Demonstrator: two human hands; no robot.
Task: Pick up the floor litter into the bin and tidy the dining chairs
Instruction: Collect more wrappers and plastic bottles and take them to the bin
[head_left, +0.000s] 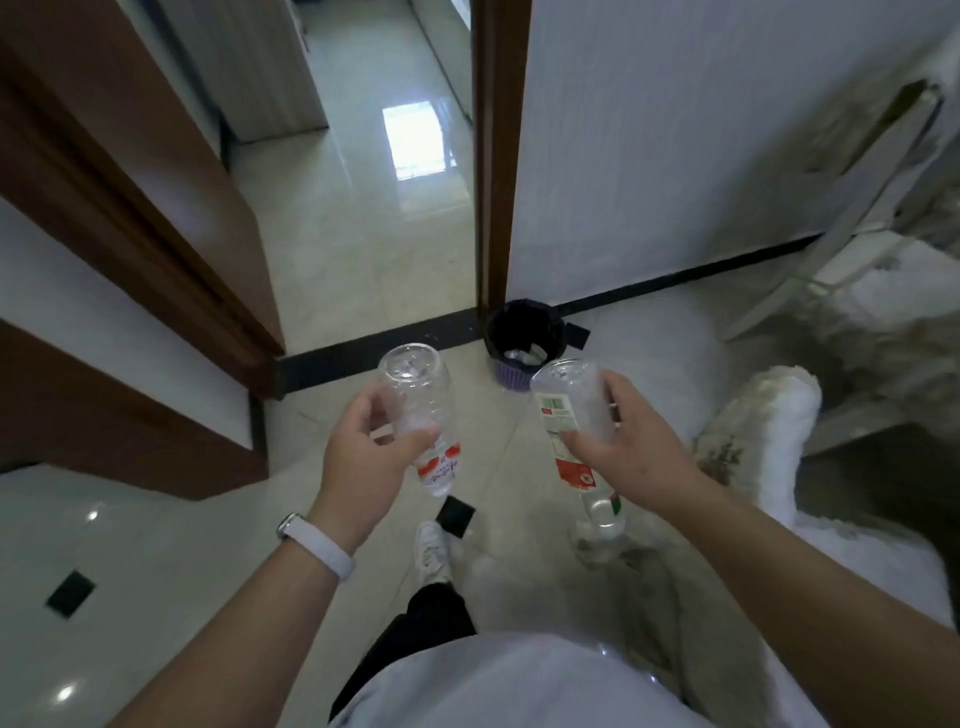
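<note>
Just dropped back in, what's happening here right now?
A person grips a clear plastic bottle in each hand: the left hand holds the left bottle, the right hand the right bottle. Both are held over the floor, short of the bin beside the door frame. Neither is in it yet.

A person's left hand (363, 447) grips a clear plastic bottle (415, 410), base pointing forward. The right hand (623, 441) grips a second clear bottle (569, 415) with a red-and-white label. Ahead on the tiled floor (363, 249), a small bin (522, 338) with a black liner stands beside a brown door frame (493, 156).
</note>
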